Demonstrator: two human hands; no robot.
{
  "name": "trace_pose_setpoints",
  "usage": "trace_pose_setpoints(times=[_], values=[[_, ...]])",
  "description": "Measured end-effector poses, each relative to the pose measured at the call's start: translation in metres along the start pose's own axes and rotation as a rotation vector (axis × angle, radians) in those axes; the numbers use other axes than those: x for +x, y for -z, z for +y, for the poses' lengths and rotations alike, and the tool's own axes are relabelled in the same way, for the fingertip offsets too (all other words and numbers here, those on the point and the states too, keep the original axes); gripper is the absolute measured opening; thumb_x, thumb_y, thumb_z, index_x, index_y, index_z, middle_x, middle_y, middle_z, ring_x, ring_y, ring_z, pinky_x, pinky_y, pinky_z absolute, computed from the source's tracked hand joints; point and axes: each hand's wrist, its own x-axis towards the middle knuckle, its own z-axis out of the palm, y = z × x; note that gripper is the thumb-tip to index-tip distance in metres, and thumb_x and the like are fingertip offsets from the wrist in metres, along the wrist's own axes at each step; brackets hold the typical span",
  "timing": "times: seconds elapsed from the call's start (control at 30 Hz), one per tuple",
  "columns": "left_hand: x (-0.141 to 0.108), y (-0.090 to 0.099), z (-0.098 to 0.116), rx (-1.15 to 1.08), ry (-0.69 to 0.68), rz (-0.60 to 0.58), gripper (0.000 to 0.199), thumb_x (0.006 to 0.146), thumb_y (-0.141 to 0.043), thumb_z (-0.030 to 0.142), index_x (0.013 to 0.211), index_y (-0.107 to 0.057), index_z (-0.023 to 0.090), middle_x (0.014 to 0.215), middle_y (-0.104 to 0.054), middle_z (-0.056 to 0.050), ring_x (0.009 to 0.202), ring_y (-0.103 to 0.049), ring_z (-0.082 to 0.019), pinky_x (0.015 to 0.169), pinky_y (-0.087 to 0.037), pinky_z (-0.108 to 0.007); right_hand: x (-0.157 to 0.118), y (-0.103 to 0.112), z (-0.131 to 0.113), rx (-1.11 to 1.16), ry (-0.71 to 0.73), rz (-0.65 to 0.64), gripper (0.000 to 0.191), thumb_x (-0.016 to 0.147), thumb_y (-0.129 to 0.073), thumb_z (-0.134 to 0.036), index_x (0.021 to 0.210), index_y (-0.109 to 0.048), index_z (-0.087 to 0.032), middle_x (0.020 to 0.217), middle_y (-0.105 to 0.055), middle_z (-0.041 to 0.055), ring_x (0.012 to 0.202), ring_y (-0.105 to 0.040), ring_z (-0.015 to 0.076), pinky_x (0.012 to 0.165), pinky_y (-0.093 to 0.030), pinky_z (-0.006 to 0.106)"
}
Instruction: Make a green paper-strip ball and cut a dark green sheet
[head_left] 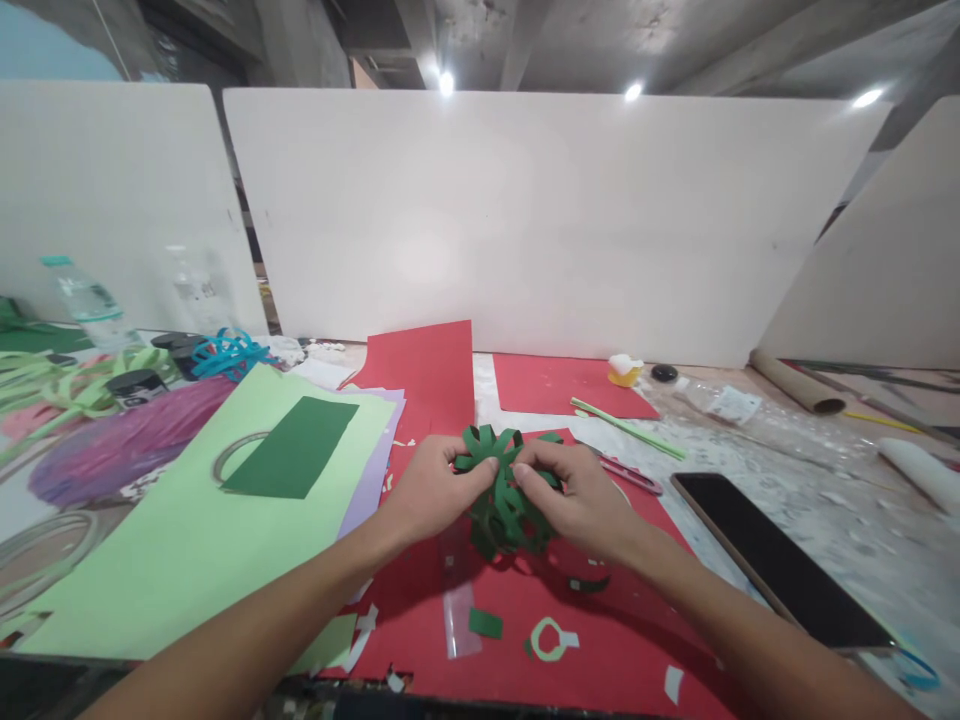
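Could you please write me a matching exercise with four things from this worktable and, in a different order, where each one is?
Things
1. phone
2. looped green paper strips
3. teal-capped bottle
4. dark green rectangle

Places
A. on the light green sheet
B. standing at the far left
C. lying flat at the right
D. held by the left hand and right hand

Right pairs: 1-C; 2-D; 3-B; 4-A
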Motion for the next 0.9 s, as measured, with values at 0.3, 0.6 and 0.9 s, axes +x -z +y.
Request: trace_pose_setpoints(times=[0.3, 0.6, 0.9], values=[[-0.0008, -0.0001, -0.0024, -0.019, 0.005, -0.020, 0.028, 0.082, -0.059, 0.037, 0.070, -0.065, 0.013, 0.062, -0.060, -0.002, 0.059, -0.058, -0.015, 0.053, -0.046, -0.023, 0.0003, 0.0011, 0.0007, 0.013, -0.019, 0.009, 0.020, 0.085, -0.051, -0.025, 0.066, -0.053, -0.020, 0.055, -0.046, -0.0034, 0.049, -0.040, 0.0098, 0.046, -0.030, 0.023], [-0.0013, -0.0003, 0.0019, 0.030, -0.038, -0.021, 0.029, 0.082, -0.057, 0.034, 0.064, -0.061, 0.012, 0.059, -0.053, 0.000, 0.056, -0.050, -0.012, 0.053, -0.042, -0.022, 0.0011, 0.0003, -0.0014, 0.002, -0.045, 0.013, 0.018, 0.083, -0.052, -0.025, 0.067, -0.058, -0.018, 0.056, -0.050, -0.0027, 0.050, -0.043, 0.0094, 0.047, -0.033, 0.022], [-0.0022, 0.0001, 0.0007, 0.016, -0.070, -0.064, 0.028, 0.082, -0.053, 0.028, 0.059, -0.052, 0.014, 0.055, -0.041, 0.003, 0.053, -0.038, -0.009, 0.049, -0.033, -0.019, 0.0015, -0.0011, 0.0014, 0.023, -0.060, -0.018, 0.021, 0.084, -0.052, -0.027, 0.066, -0.056, -0.018, 0.054, -0.049, -0.0033, 0.047, -0.042, 0.0086, 0.044, -0.031, 0.020]])
